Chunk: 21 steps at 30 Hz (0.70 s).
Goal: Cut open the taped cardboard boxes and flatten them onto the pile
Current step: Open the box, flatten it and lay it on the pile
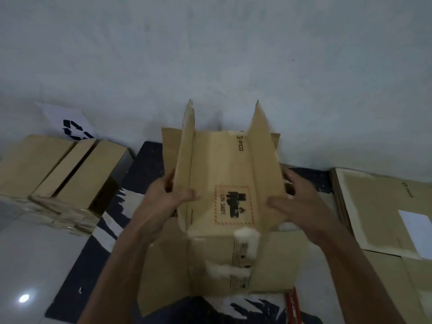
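— Floor (28, 253) holds what, biggest first?
— Dark patterned mat (77, 288), flattened pile (374, 206) at its right edge, stacked boxes (53, 174) off its left edge.
— And the open box (224, 174)?
— Mid-mat, flaps up.
— Hands?
— Left hand (161, 199) and right hand (304, 206) each grip a side flap, fingers curled round the cardboard.
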Motion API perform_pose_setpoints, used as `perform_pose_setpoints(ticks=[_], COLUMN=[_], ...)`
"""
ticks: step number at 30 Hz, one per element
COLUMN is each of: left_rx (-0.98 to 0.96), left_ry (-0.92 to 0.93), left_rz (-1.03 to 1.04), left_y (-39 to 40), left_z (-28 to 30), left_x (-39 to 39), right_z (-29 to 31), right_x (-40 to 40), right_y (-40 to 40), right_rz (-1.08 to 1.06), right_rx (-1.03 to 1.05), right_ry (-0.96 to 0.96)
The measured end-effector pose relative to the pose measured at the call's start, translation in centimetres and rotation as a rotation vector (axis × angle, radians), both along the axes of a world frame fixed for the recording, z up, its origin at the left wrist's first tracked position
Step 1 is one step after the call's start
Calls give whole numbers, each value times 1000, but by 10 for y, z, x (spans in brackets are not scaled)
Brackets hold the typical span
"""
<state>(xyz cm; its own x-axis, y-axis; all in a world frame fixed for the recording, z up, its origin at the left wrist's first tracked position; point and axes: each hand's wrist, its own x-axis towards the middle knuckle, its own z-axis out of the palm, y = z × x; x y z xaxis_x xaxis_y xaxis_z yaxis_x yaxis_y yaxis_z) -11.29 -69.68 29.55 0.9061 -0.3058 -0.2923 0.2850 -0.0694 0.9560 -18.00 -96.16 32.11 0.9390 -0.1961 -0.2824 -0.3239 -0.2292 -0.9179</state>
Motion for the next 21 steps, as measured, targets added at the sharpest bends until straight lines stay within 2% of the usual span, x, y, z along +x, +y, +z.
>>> perform_pose_setpoints(ticks=[3,7,10,16,21], left_rx=[221,468,589,677,767], left_ry=[-100,-145,-160,-203,-118], left_rz=[184,296,361,350,319], left_y=[29,46,40,29,26], left_z=[-5,-36,-67,-117,-168], left_x=[12,28,35,58,69], right_z=[-15,-63,-98,-143,-194], right_x=[-6,4,19,42,36], right_y=[-23,-35,-35,-28,-12], right_rz=[-205,-370,-466,-494,-440], right_rx=[-111,-102,-179,-243,-285], right_ry=[-38,11,69,172,247])
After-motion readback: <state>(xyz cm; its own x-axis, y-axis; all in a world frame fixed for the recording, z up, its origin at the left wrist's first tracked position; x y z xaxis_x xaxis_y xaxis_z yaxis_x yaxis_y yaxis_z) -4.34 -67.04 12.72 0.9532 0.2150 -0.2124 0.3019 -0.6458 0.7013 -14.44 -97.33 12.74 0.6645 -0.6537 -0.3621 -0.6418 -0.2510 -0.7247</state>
